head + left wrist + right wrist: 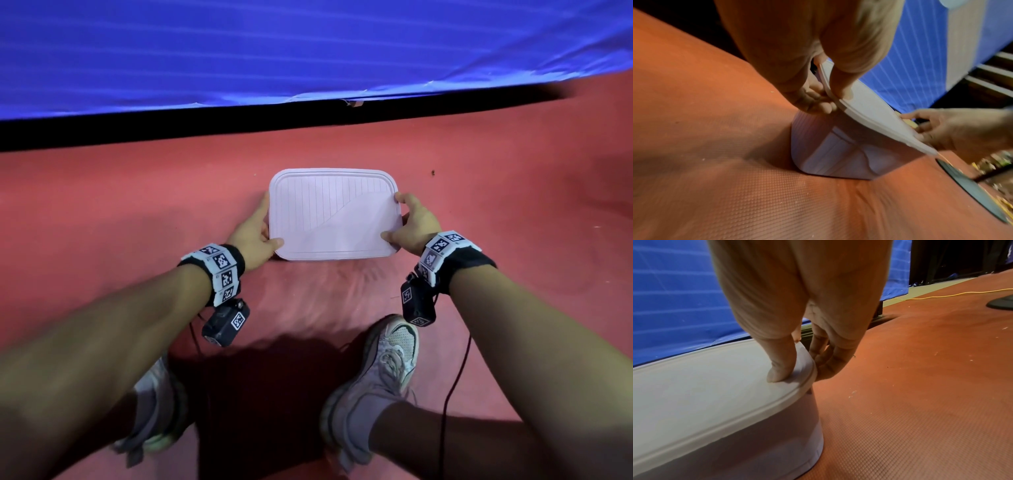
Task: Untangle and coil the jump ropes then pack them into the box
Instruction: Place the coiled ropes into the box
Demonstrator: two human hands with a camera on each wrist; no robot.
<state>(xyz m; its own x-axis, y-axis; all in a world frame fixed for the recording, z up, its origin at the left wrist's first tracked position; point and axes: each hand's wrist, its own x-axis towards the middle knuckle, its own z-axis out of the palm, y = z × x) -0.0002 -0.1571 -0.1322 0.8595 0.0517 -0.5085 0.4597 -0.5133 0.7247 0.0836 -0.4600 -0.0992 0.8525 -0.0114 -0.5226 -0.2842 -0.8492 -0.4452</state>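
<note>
The left hand [251,233] and right hand [416,224] each pinch the lid [332,214] by its ends over the box [828,155] on the red floor [137,205].

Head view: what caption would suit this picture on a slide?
Both hands, left hand and right hand, grip the pale lid over its box on the red floor.

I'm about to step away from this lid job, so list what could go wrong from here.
1. The lid may seat unevenly: the left wrist view shows it tilted above the box, a gap under its near edge.
2. Fingers could get pinched, since the left hand and right hand both curl under the lid's rim.
3. The box sits on a soft, dimpled red mat, so pressing down could tip or slide it.
</note>
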